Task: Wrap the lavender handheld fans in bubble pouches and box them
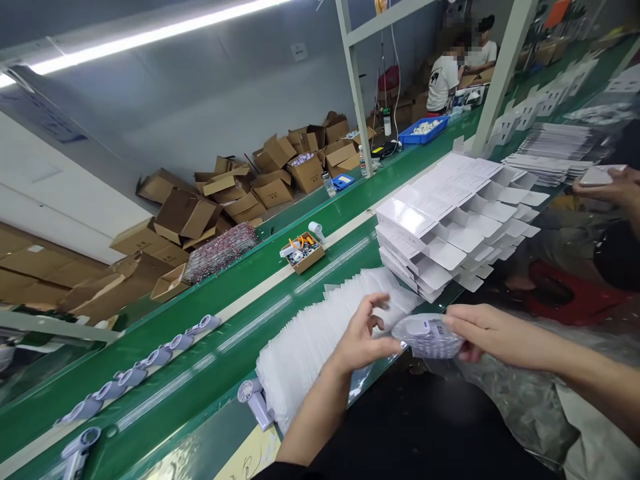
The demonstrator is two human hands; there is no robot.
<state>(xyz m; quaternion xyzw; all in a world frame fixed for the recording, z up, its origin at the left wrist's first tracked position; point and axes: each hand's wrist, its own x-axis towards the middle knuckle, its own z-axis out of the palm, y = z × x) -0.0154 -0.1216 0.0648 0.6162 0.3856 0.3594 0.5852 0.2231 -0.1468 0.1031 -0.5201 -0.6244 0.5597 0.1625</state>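
My right hand (487, 333) grips the right end of a lavender item in a clear plastic bag (433, 337), held just over the bench edge. To its left, my left hand (367, 337) has thumb and fingers spread apart, the thumb close to the bag's left end. Whether that thumb touches the bag I cannot tell. Behind my left hand lies a long row of overlapping white translucent pouches (310, 340). A lavender handheld fan (256, 403) rests at the near left end of the pouches.
Stacked white boxes (440, 200) with open flaps stand at the right. Across the green conveyor (240, 293) sits a small carton of parts (306, 257). Several lavender fans (133, 377) line the belt at left. Another person's hand (613, 187) holds a white item at far right.
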